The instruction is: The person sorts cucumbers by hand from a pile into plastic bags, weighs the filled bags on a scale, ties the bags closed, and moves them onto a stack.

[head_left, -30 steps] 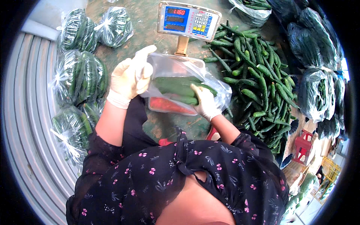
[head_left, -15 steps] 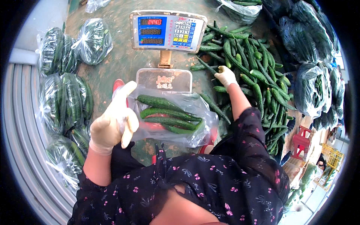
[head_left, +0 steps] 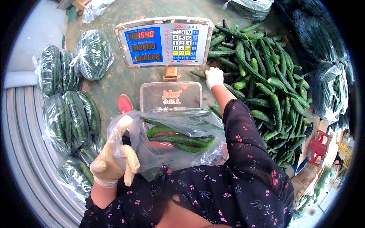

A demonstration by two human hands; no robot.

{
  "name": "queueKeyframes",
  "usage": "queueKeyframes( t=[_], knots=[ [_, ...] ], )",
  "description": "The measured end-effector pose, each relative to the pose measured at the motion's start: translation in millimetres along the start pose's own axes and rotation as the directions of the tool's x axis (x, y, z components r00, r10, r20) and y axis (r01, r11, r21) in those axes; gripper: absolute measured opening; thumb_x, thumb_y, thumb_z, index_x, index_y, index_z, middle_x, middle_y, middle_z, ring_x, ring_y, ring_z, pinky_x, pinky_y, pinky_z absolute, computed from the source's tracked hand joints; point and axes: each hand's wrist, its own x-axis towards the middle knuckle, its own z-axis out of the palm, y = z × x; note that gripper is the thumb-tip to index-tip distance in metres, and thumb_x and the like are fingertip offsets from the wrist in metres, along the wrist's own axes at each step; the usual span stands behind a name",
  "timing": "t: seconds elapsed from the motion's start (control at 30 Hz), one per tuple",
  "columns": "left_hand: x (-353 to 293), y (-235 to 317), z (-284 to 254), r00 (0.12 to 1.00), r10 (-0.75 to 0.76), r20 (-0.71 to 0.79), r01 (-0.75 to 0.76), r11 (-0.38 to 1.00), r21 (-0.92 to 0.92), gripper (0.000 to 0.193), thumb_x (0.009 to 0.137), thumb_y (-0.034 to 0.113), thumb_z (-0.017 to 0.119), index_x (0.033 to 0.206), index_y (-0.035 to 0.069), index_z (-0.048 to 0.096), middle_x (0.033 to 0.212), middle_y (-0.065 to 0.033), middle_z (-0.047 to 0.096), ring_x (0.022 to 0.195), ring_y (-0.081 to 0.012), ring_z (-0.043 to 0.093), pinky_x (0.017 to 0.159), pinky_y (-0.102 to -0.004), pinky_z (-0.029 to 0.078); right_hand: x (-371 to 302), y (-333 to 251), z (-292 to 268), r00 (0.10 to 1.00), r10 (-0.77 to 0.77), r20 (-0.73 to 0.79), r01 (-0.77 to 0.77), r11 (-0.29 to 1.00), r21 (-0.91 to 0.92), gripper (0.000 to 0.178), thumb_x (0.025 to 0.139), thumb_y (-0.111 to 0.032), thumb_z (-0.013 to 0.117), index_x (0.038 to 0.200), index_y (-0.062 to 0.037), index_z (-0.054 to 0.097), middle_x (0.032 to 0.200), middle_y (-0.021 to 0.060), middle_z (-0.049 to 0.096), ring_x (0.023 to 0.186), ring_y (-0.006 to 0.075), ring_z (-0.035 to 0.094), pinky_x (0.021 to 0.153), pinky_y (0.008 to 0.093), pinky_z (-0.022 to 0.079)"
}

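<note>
My left hand (head_left: 116,154), in a pale glove, grips the open mouth of a clear plastic bag (head_left: 152,159), its thumb raised and fingers bent down. Several long dark green cucumbers (head_left: 182,143) lie inside the bag, which rests against the near side of a scale platform (head_left: 171,95). Out to the right, my gloved right hand (head_left: 215,77) is curled over a cucumber (head_left: 198,74) at the left edge of a large pile of loose cucumbers (head_left: 266,87). One end of that cucumber pokes out left of the fingers. Above the platform stands the scale's lit display panel (head_left: 164,42).
Filled clear bags of cucumbers (head_left: 70,114) line the left side beside a ridged metal surface (head_left: 26,152). More full bags (head_left: 327,91) are stacked at the right. A red stool (head_left: 318,147) stands at the lower right, and a red shoe (head_left: 124,103) shows left of the platform.
My right hand has shifted left to the pile's edge. The view has moved, so the scale sits lower in it. Fewer cucumbers show through the bag, and the display reading has changed.
</note>
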Motion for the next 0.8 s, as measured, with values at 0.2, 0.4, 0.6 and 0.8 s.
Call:
queueKeyframes(
  t=[0.2,0.4,0.6,0.8],
  knots=[
    [-1.0,2.1,-1.8,1.0,-0.023,0.014,0.024,1.0,-0.013,0.107,0.065,0.025,0.07,0.145,0.006,0.001,0.088,-0.0348,0.058,0.053,-0.0348,0.062,0.047,-0.0344,0.052,3.4,5.0,-4.7,0.995,0.041,0.094,-0.05,0.994,0.095,0.023,0.078,-0.017,0.057,0.099,-0.0187,0.067,0.093,0.0061,0.062,0.092,0.0248,0.059,0.078,0.0382,0.046],
    [-3.7,0.3,-6.3,0.998,0.004,0.066,-0.006,0.999,0.034,0.106,0.068,0.029,0.071,0.145,0.006,0.0,0.089,-0.033,0.058,0.054,-0.0332,0.062,0.047,-0.0337,0.052,-52.8,41.0,-74.6,0.989,0.121,-0.085,-0.004,0.598,0.801,0.031,0.073,-0.012,0.064,0.105,-0.0107,0.064,0.102,0.0099,0.063,0.098,0.0247,0.059,0.087,0.0329,0.044],
    [-3.2,-1.8,-6.2,0.981,0.023,0.193,-0.039,0.996,0.083,0.099,0.077,0.029,0.067,0.145,0.009,-0.002,0.092,-0.0275,0.059,0.057,-0.0321,0.063,0.047,-0.0356,0.053,-119.8,92.0,-155.1,0.94,0.32,-0.118,0.205,-0.255,0.945,0.042,0.08,-0.023,0.067,0.115,-0.0009,0.056,0.105,0.01,0.062,0.099,0.0224,0.058,0.092,0.0344,0.043],
    [-6.7,0.5,-9.5,0.985,0.032,0.17,-0.064,0.98,0.189,0.1,0.077,0.033,0.067,0.145,0.009,-0.001,0.095,-0.0232,0.059,0.054,-0.0302,0.061,0.041,-0.033,0.049,-193.7,88.5,-294.8,0.95,0.112,-0.291,0.31,-0.437,0.844,0.064,0.078,-0.042,0.068,0.121,0.0017,0.047,0.106,0.0141,0.06,0.101,0.0284,0.057,0.092,0.0428,0.044]
  ],
)
